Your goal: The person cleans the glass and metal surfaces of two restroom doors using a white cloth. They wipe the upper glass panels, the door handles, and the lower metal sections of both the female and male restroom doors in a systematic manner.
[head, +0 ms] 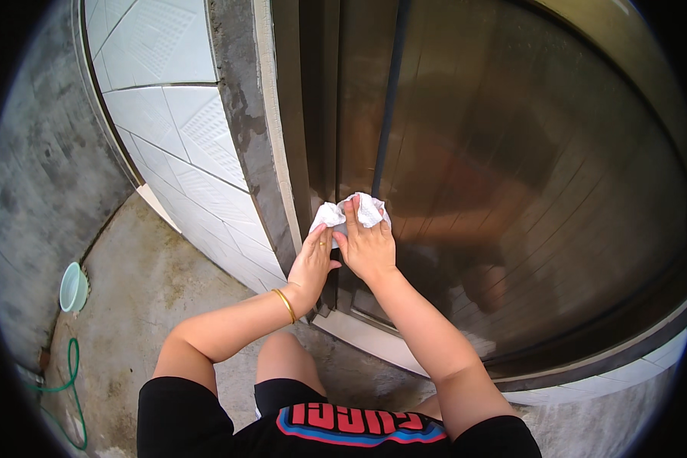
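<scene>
A crumpled white cloth (370,210) lies against the dark metal frame and glass panel (492,172) in front of me. My right hand (368,246) presses it flat, its fingers spread over the cloth. Close beside it on the left, my left hand (312,257) touches the cloth's left part with its fingertips, a ring and a gold bangle showing. The two hands nearly meet at the thumbs. Dim reflections show in the glass. Whether the two white parts are one cloth, I cannot tell.
White textured wall tiles (206,172) and a rough cement edge (243,114) flank the frame on the left. A pale sill (366,342) runs below it. On the concrete floor at far left are a light green plastic basin (74,287) and a green hose (75,395).
</scene>
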`<state>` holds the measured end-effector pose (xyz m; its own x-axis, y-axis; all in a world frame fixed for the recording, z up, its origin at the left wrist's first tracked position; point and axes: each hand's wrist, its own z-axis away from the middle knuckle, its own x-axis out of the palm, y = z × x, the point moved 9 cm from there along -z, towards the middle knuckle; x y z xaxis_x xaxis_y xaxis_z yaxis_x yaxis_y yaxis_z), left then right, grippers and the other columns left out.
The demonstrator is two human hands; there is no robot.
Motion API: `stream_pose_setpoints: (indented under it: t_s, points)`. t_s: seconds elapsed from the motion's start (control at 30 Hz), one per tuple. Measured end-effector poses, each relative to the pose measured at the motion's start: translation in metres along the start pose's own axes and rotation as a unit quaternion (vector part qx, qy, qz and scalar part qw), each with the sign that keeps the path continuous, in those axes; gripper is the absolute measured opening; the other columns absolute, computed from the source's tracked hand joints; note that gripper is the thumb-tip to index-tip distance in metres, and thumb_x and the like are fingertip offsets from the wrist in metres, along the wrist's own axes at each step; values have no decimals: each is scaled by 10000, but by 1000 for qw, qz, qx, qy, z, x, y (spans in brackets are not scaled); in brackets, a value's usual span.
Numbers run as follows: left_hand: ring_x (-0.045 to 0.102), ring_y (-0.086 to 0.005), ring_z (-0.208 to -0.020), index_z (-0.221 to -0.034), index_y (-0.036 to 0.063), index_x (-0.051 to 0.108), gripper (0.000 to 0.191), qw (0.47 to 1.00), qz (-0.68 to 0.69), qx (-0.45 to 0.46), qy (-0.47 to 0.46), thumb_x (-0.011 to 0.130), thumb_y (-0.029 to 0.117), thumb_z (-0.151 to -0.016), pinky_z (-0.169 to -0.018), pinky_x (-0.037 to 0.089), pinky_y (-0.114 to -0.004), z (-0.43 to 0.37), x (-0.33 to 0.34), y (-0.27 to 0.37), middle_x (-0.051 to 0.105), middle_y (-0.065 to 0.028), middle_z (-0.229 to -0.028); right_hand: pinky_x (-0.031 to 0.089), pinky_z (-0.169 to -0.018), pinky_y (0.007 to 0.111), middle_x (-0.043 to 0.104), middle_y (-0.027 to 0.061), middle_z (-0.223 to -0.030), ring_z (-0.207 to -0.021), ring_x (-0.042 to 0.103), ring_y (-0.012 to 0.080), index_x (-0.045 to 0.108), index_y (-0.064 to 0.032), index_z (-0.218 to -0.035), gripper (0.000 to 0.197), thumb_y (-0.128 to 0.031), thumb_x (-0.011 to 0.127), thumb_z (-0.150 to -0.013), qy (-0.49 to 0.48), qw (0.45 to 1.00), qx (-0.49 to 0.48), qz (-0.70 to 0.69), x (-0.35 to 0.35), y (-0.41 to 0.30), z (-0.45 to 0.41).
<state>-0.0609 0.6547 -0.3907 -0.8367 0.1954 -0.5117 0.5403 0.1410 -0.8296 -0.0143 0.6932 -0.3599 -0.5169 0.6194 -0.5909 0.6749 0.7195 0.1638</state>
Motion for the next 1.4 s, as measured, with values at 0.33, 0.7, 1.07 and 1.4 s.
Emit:
stream_pose_setpoints:
  t_s: [0.33,0.7,1.07,1.4]
  points:
    - [410,-332,-1174,-1250,-53,413,628,881,446,-88,130,491,393,-815,-1061,167,-471,11,4,24,457,-206,-1224,263,-1032,407,426,124,-1334,-1195,434,287,335,-47,-1365,616,-388,462,-868,-30,999,21,-20,-3,7,38]
    - [188,-335,-1348,-1385,-44,221,621,811,416,-224,345,431,237,-872,-1083,-35,-489,-75,-154,-149,236,-228,-1421,150,-1094,383,390,-9,-1379,-1239,369,178,310,-186,-1400,591,-361,471,-860,137,971,8,198,-184,82,-140]
    - [288,-269,-1301,-1361,92,338,599,772,415,57,478,492,370,-853,-1110,40,-441,-85,-353,41,348,-126,-1372,74,-1095,451,213,115,-1474,-1356,207,284,293,-43,-1391,609,-400,366,-903,122,930,173,301,-305,262,82]
    - [149,-217,-1375,-1415,48,208,616,825,282,48,488,388,339,-903,-1119,-8,-411,-91,-473,107,196,-92,-1478,117,-1096,451,139,222,-1466,-1359,139,363,260,27,-1373,600,-311,390,-895,105,915,196,338,-370,324,130]
